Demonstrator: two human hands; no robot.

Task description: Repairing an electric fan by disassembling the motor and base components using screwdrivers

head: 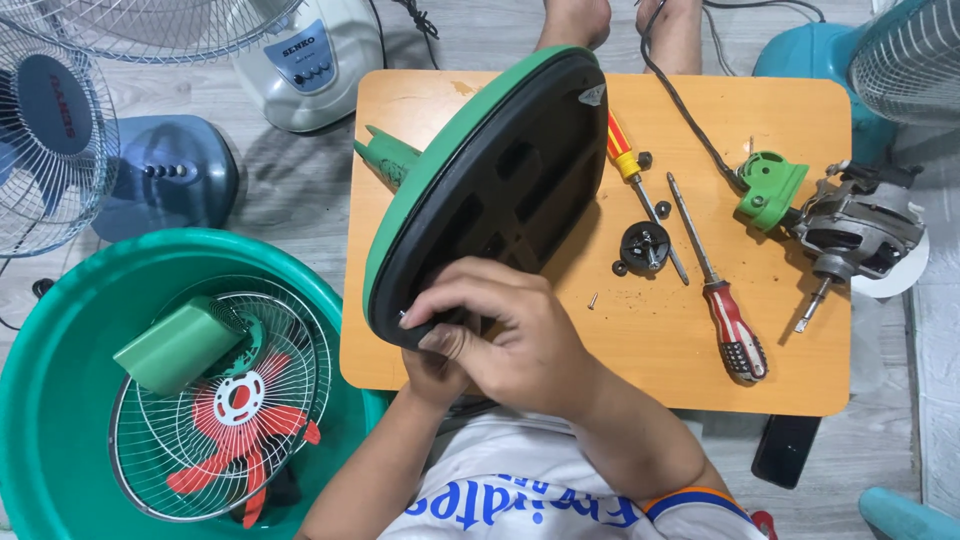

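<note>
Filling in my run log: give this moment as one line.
both hands grip fan base edge, tilted on table | two screwdrivers, motor lie right

— Views on record?
— One: head-worn camera, looking steeply down from above the person's chest, close over a low wooden table (780,390).
— Coverage?
— Table centre frame, grey floor around it, a green basin (50,400) lower left, standing fans along the upper edge.

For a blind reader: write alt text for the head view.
Both hands, right hand over left hand, grip the lower edge of a tilted green fan base over a small wooden table. Two screwdrivers, a fan motor and loose screws lie beside it.
</note>
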